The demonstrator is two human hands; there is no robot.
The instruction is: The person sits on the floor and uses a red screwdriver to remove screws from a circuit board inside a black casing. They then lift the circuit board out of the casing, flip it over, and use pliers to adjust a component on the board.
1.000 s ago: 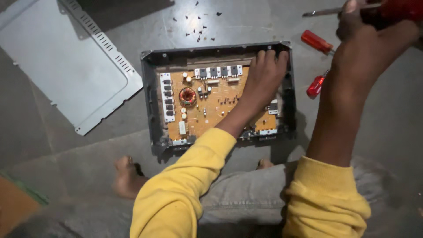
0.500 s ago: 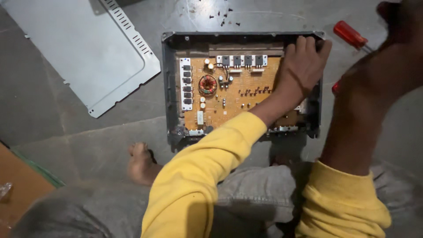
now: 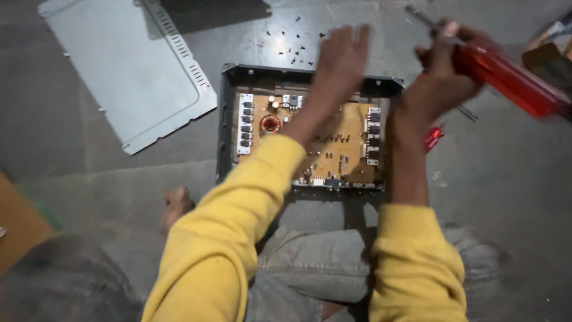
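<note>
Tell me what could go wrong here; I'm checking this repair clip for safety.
The right hand holds a red-handled screwdriver raised close to the left hand; a slip might jab it or scratch the circuit board. The small loose screws scattered on the floor beyond the open case could easily get lost.

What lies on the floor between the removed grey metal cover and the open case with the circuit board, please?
Only bare grey floor separates the cover from the case in the head view; small dark screws lie further back.
</note>
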